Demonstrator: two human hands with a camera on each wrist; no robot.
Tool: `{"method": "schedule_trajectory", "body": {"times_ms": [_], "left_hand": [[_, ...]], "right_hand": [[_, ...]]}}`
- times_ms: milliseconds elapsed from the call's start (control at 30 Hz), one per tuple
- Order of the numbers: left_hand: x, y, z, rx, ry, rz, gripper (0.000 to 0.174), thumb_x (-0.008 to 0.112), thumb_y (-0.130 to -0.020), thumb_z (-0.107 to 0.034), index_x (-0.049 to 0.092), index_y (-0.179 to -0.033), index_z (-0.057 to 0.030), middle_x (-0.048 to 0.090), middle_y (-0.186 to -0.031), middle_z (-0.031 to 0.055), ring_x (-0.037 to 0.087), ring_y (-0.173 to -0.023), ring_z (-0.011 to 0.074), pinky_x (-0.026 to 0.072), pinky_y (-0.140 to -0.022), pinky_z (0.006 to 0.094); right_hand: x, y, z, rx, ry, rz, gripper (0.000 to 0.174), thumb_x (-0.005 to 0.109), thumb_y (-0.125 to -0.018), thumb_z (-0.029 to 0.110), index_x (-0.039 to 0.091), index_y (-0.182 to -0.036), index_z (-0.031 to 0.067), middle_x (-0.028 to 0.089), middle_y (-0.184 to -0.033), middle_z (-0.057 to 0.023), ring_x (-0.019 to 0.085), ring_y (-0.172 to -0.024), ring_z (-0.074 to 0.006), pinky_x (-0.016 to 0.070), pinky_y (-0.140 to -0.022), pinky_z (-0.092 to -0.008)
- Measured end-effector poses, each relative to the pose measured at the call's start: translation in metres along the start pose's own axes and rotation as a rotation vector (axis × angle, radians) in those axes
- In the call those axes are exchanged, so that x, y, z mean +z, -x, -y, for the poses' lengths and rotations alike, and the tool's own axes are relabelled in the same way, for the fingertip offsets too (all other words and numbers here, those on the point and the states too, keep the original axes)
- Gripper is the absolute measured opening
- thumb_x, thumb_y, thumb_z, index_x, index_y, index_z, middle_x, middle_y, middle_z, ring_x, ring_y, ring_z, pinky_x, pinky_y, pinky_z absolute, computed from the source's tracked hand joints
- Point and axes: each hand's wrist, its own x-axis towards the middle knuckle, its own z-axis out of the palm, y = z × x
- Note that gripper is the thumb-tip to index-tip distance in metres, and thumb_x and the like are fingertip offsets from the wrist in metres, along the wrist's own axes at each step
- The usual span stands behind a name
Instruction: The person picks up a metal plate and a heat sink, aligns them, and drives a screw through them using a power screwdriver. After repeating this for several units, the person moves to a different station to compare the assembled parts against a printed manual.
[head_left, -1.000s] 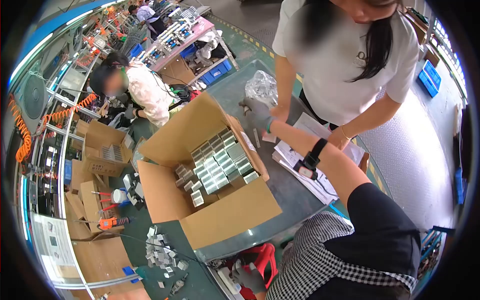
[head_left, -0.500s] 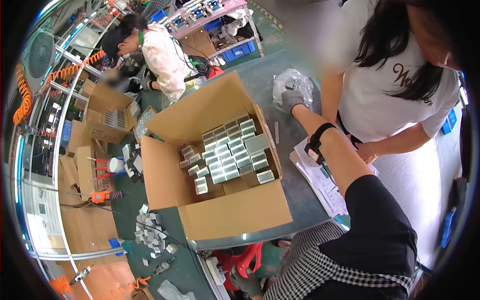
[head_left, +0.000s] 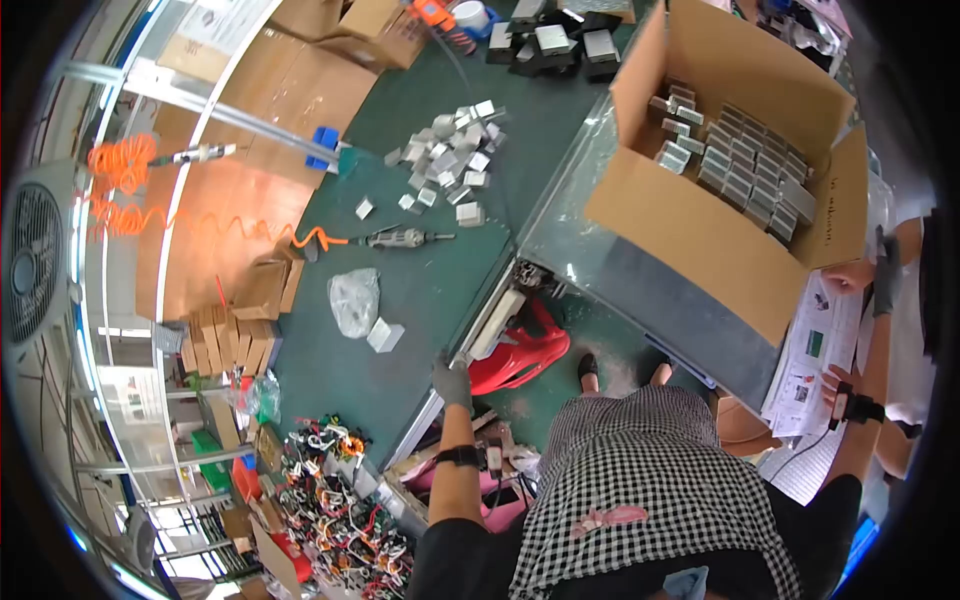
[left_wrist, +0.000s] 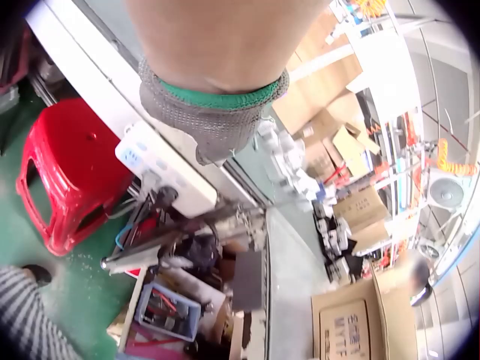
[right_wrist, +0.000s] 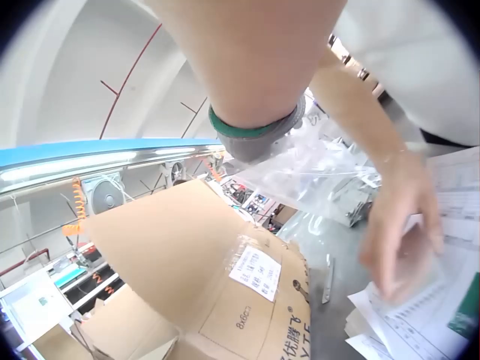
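My gloved left hand (head_left: 452,380) rests on the green worktable's edge by a white power strip (left_wrist: 165,169). Its fingers lie loosely there, mostly hidden behind the wrist in the left wrist view. At the far side of the open cardboard box (head_left: 690,235), my gloved right hand (head_left: 886,275) grips a clear plastic bag (right_wrist: 300,165); the wrist hides its fingers in the right wrist view. Grey metal parts (right_wrist: 352,199) show in the bag. Rows of finned metal blocks (head_left: 745,165) fill much of the box.
Another person's bare hand (right_wrist: 405,217) is over printed papers (head_left: 815,350) beside the box. Loose metal blocks (head_left: 450,155), a power screwdriver (head_left: 400,238) and a crumpled bag (head_left: 355,300) lie on the worktable. A red stool (head_left: 520,350) stands below its edge.
The head view has swung left and down, toward the worktable and the checked apron. My left hand has come up from by the red stool to the table edge. My right hand stays by the bag.
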Motion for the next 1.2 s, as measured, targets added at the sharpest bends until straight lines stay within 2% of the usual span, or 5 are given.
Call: {"method": "schedule_trajectory", "body": {"times_ms": [467, 900, 1000, 1067, 1200], "left_hand": [[-0.076, -0.14, 0.03, 0.025, -0.358, -0.191, 0.063, 0.068, -0.076, -0.012, 0.044, -0.135, -0.0127, 0.043, -0.132, 0.0168, 0.05, -0.118, 0.0356, 0.0444, -0.096, 0.0395], [-0.062, -0.086, 0.032, 0.052, -0.199, -0.391, 0.043, 0.07, -0.079, -0.009, 0.055, -0.119, -0.0065, 0.051, -0.12, 0.0175, 0.06, -0.099, 0.0351, 0.0504, -0.08, 0.0429], [-0.051, -0.052, 0.019, 0.34, -0.162, -0.302, 0.043, 0.071, -0.078, -0.008, 0.055, -0.118, -0.002, 0.056, -0.113, 0.0179, 0.06, -0.097, 0.0337, 0.0489, -0.081, 0.0411], [-0.031, -0.016, -0.018, 0.47, 0.07, -0.067, 0.042, 0.072, -0.078, -0.007, 0.056, -0.116, -0.0004, 0.058, -0.106, 0.0171, 0.059, -0.097, 0.033, 0.0476, -0.083, 0.0398], [0.025, 0.07, -0.125, 0.817, 0.274, 0.52, 0.036, 0.071, -0.078, -0.015, 0.059, -0.11, -0.0036, 0.062, -0.102, 0.0135, 0.06, -0.098, 0.0313, 0.0466, -0.086, 0.039]], "right_hand": [[-0.003, -0.043, 0.024, 0.056, 0.399, -0.107, 0.034, 0.044, -0.088, 0.012, 0.052, -0.12, 0.0072, 0.06, -0.116, -0.0223, 0.056, -0.108, -0.0412, 0.0449, -0.088, -0.0449], [-0.096, -0.009, 0.051, -0.321, 0.225, -0.197, 0.042, 0.051, -0.091, 0.007, 0.046, -0.131, -0.0021, 0.057, -0.124, -0.0171, 0.054, -0.114, -0.0278, 0.0433, -0.095, -0.0349], [-0.119, 0.044, 0.106, -0.108, -0.251, -0.298, 0.036, 0.052, -0.094, 0.013, 0.052, -0.129, 0.0014, 0.061, -0.107, -0.007, 0.058, -0.087, -0.0141, 0.0471, -0.074, -0.0246], [-0.125, 0.083, 0.247, 0.167, -0.4, -0.293, 0.028, 0.052, -0.097, 0.022, 0.062, -0.116, 0.0052, 0.049, -0.072, 0.0097, 0.029, -0.053, 0.0004, 0.0222, -0.045, -0.0174], [-0.107, 0.155, 0.315, 0.292, -0.547, 0.064, 0.021, 0.055, -0.093, 0.016, 0.063, -0.106, 0.0012, 0.058, -0.076, 0.0, 0.05, -0.059, -0.0054, 0.0394, -0.048, -0.0211]]}}
